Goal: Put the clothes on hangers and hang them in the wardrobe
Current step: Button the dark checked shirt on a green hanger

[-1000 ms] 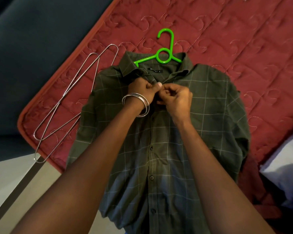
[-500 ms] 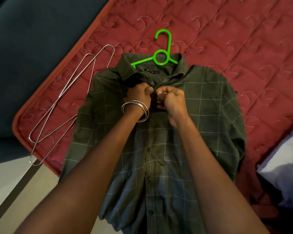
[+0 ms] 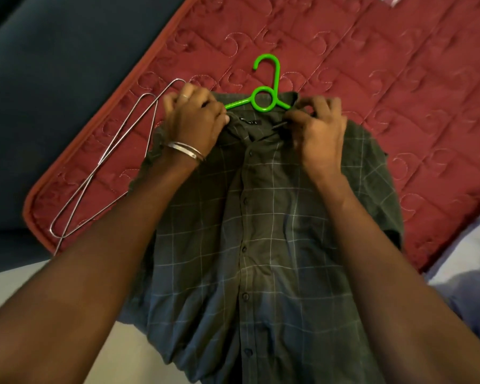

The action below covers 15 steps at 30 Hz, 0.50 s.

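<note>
While spread front-up and buttoned down its placket on a dark red quilted bedspread [image 3: 372, 65], a dark green long-sleeved checked shirt [image 3: 261, 231] with its collar gripped at both ends, hands set well apart. Left hand [image 3: 194, 120], silver bangles [image 3: 186, 149] at the wrist and a ring on one finger, curled over the left collar point and shoulder of the shirt. Right hand [image 3: 319, 131], fingers bent, pinching the right side of the collar. Between the two hands, a bright green plastic hanger [image 3: 263, 92] with a ring below its hook, arms tucked inside the neck of the shirt, hook lying on the bedspread just beyond the collar. Just left of the shirt, two thin silver wire hangers [image 3: 114, 159] stacked flat near the piped edge of the bedspread, their far ends partly hidden by the left hand. At lower right, a heap of pale blue-white cloth [image 3: 466, 273] beside the shirt's sleeve. Shirt hem hanging over the near edge of the bed.
</note>
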Each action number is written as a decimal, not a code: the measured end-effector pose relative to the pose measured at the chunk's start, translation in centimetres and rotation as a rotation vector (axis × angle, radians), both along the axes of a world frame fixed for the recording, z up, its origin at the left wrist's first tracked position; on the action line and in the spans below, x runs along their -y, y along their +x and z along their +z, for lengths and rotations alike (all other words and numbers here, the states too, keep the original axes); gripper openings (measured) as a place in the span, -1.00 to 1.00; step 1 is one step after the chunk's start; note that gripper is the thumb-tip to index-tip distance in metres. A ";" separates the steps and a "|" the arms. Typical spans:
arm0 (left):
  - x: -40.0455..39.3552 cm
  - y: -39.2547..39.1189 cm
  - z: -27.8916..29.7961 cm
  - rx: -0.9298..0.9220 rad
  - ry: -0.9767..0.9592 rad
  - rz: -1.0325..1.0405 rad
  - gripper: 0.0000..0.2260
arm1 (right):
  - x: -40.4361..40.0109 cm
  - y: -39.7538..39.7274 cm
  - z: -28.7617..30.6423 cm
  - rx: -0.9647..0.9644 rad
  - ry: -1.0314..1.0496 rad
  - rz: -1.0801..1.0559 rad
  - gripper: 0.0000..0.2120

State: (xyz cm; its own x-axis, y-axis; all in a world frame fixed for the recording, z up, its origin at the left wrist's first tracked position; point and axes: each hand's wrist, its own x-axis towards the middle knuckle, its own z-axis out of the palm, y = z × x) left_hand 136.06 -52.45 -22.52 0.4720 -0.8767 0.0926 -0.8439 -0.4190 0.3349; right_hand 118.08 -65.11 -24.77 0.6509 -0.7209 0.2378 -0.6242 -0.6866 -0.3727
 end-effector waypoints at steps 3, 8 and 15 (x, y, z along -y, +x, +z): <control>1.1 0.2 0.2 -0.022 0.083 -0.029 -0.80 | 1.2 0.3 0.3 0.115 0.002 0.233 -0.86; 3.3 0.3 0.6 -0.345 0.143 0.030 -0.73 | 0.1 1.6 1.2 0.148 0.034 0.382 -0.85; 4.8 0.4 1.9 -0.659 0.164 -0.023 -0.94 | -1.3 2.7 1.9 0.135 0.009 0.341 -0.90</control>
State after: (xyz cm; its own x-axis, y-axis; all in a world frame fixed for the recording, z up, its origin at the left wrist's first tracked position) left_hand 136.44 -57.30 -20.59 0.3656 -0.8653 -0.3429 -0.4942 -0.4927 0.7163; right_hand 120.82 -63.82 -22.89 0.8171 -0.4707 0.3329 -0.3049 -0.8429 -0.4434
